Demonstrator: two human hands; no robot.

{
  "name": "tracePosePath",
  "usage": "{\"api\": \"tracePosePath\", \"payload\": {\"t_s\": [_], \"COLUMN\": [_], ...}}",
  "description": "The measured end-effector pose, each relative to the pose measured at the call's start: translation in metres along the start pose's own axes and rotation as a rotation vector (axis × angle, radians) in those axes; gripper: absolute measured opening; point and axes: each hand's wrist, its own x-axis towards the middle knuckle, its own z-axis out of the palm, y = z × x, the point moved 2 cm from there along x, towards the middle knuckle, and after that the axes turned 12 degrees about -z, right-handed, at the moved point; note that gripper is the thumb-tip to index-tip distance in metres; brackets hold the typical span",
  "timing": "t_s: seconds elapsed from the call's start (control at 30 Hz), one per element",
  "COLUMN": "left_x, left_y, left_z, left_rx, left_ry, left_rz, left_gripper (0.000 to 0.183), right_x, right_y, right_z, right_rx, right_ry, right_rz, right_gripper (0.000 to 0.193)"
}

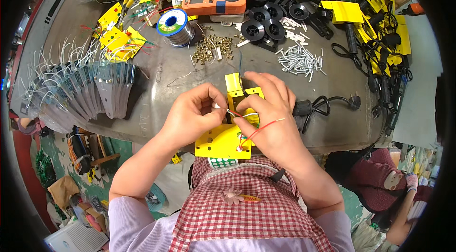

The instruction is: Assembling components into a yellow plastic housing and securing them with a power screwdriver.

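Observation:
A yellow metal housing point(216, 142) lies before me at the table's front edge, its flat panel toward my body. Over its open box part, my left hand point(190, 112) is closed in a pinch, with a small white piece point(217, 106) showing at the fingertips. My right hand point(273, 121) pinches thin wire close to those fingertips; its fingers hide part of the wiring. Red wires point(260, 130) rise from the panel and pass by the right hand. To the right, a black power cord point(319, 105) ends in a plug point(354, 102).
Clear plastic pieces with white wires point(102, 85) stand in a row at left. Farther back are a solder spool point(178, 28), an orange multimeter point(213, 1), brass screws point(211, 48), silver pins point(300, 61) and black spools point(259, 29). Yellow housings with cords point(346, 12) fill the right.

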Motion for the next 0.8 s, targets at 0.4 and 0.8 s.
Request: {"api": "tracePosePath", "payload": {"t_s": [0.4, 0.8], "left_x": [-0.008, 0.009], "left_y": [0.002, 0.005], "left_z": [-0.002, -0.038], "left_rx": [0.162, 0.725], "left_ry": [0.034, 0.51], "left_rz": [0.047, 0.334], "left_gripper": [0.013, 0.018], "right_x": [-0.001, -0.002], "right_y": [0.004, 0.009], "right_z": [-0.001, 0.006], "right_rx": [0.047, 0.138], "right_ry": [0.03, -0.005], "right_rz": [-0.012, 0.061], "right_gripper": [0.014, 0.009]}}
